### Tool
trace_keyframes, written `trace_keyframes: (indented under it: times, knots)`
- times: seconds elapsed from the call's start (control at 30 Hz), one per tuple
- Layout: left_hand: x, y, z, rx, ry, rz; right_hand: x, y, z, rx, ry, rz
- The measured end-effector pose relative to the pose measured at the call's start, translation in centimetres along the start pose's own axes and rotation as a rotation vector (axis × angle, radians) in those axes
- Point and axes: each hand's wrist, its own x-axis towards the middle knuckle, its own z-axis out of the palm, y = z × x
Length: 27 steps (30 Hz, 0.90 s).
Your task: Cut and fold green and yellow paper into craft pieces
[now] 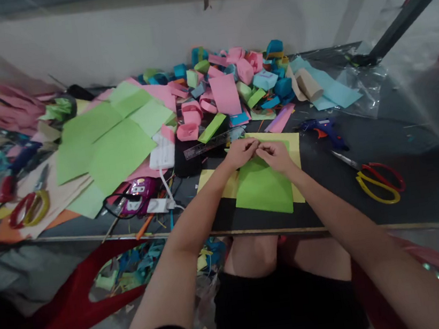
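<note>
Pointing lengthwise toward the pale wall [146, 39], a bright-green rectangular paper sheet [265, 191] lies on yellow paper [297, 176]; left hand [242, 152] and right hand [277, 155] bunch fingers over its far end, pinch unclear.

I cannot tell what, if anything, my bare left hand [243, 152] and bare right hand [275, 155] pinch over the partly hidden bright-green paper sheet [265, 191].

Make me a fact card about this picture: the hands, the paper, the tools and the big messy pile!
Hands: left hand and right hand, fingertips together
Paper at hands: bright green sheet, partly over yellow paper
Tools at right: blue glue gun; scissors with red and yellow handles
Pile at back: pink, blue and green paper pieces
Unclear: exactly what the fingertips grip
</note>
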Motion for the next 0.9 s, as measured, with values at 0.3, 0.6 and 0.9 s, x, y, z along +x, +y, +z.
trace_keyframes:
  times: [0.3,0.6,0.9]
  knots:
    - [0.1,0.5,0.0,0.077,-0.016,-0.024,0.9,0.9,-1.1,0.056,-0.045,0.039]
    - [-0.3,1.6,0.6,0.522,-0.144,-0.106,0.7,0.6,-1.1,0.048,-0.023,0.022]
    - [-0.3,2.2,0.9,0.699,-0.22,-0.138,0.5,1.0,-0.9,0.069,-0.029,0.013]
